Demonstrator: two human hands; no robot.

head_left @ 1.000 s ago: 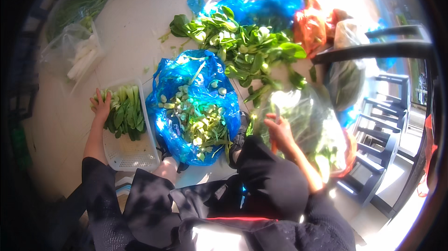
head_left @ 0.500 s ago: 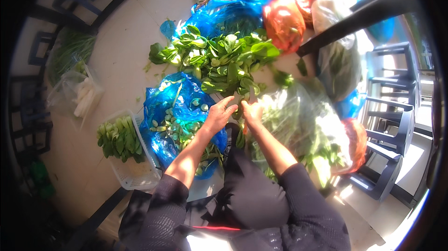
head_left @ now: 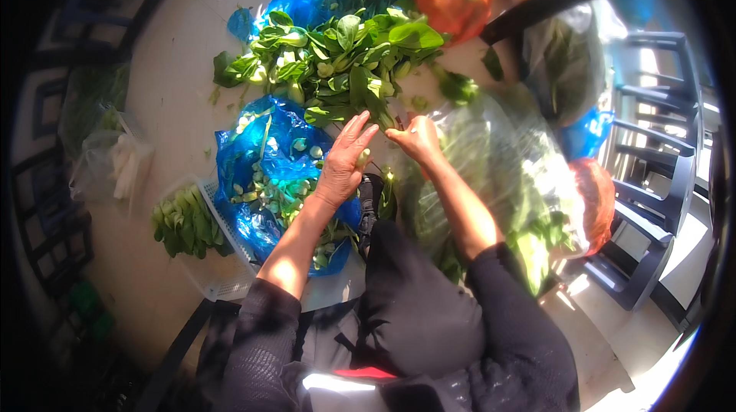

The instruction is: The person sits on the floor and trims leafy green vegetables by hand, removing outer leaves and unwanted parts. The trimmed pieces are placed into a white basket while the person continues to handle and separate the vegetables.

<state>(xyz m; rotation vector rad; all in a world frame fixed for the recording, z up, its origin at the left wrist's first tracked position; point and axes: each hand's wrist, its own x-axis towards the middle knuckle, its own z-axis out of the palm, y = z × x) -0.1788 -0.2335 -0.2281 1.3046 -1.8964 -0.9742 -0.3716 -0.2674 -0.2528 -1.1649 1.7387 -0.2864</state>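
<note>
Bok choy stalk right of the blue bag, seemingly pinched lightly at the thumb side of the left hand, fingers nearly straight; right hand curled, can't tell round what. Likely light, crisp-stemmed, easily bruised in the leaf (best gripped near the pale base). Bok choy pile beyond the blue bag, white basket left, clear bag of greens crowding its far right.

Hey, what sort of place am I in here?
Probably a vegetable-trimming area, maybe at a market or eatery: leafy greens heaped on the floor, cut pieces in a blue bag, more greens in a white basket.
</note>
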